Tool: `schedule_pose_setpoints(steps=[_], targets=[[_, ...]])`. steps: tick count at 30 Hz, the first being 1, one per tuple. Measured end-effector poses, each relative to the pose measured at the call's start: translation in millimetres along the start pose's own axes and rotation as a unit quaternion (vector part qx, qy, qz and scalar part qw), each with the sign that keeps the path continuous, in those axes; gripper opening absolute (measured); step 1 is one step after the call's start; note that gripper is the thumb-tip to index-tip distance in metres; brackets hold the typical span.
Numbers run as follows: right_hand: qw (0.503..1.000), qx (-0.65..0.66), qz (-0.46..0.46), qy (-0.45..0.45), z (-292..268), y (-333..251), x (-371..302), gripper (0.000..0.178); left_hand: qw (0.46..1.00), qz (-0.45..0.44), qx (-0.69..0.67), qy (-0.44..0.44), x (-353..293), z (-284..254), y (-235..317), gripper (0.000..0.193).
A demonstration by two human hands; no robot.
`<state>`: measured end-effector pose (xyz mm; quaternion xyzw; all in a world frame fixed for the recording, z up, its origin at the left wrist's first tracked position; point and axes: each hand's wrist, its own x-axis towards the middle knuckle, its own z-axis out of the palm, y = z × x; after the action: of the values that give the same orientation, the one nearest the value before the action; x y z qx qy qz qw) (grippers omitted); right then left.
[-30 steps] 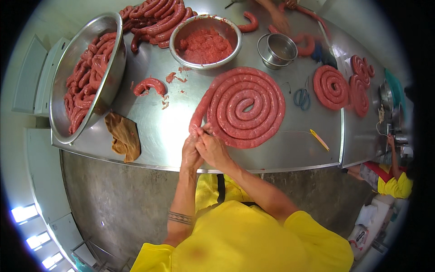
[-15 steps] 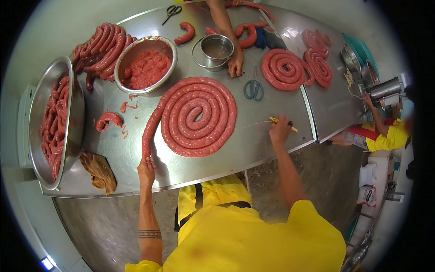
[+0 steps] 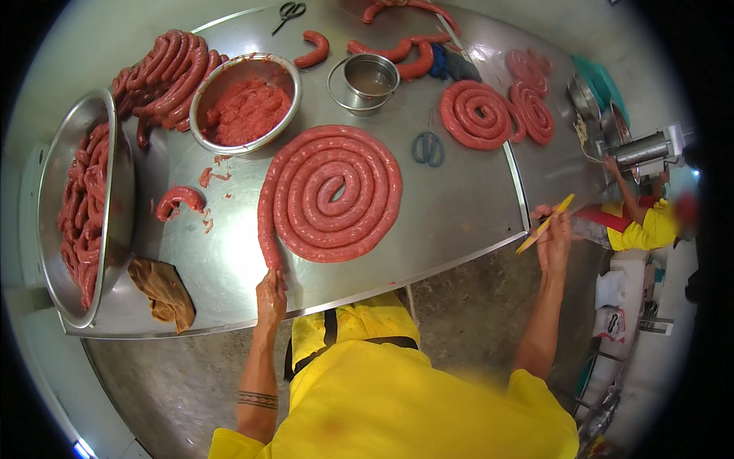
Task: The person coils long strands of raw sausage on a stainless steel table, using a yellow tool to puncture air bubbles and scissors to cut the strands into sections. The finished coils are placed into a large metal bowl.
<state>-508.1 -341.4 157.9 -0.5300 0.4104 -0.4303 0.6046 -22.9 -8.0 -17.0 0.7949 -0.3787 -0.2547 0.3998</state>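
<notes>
A big spiral coil of raw sausage [image 3: 290, 191] lies flat on the steel table. Its loose outer end hangs toward the near edge, pinched in the fingers of my left hand [image 3: 271, 297]. Out past the table's front edge on the right, my right hand [image 3: 553, 243] is closed round a slim yellow stick-like tool [image 3: 564, 205], tilted up to the right. Its exact kind is unclear. Right of the coil lie blue-handled scissors [image 3: 428, 149], untouched.
A bowl [image 3: 197, 131] of ground meat [image 3: 248, 113], a sausage pile [image 3: 172, 73] and a deep basin [image 3: 115, 199] of sausages occupy the left. A brown cloth [image 3: 162, 294] lies near. Behind are a steel pot [image 3: 371, 76] and smaller coils [image 3: 474, 115]. Another person [image 3: 642, 229] works far right.
My right hand has swung right and nearer, off the table, with the yellow tool. My left hand moved slightly right with the sausage end. Another person's arm has withdrawn from beside the pot.
</notes>
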Motion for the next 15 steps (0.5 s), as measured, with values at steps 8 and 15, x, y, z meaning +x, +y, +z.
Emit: schedule_pose_setpoints(steps=[8, 15], targets=[[0.807, -0.194, 0.18, -0.528, 311.4, 171.1, -78.0, 0.024, 0.886, -0.143, -0.441, -0.021, 4.8, 20.7, -13.8, 0.03], [0.767, 0.236, 0.515, -0.302, 521.0, 215.6, -22.0, 0.018, 0.664, -0.232, -0.711, 0.009, -9.3, 1.0, -36.4, 0.027]])
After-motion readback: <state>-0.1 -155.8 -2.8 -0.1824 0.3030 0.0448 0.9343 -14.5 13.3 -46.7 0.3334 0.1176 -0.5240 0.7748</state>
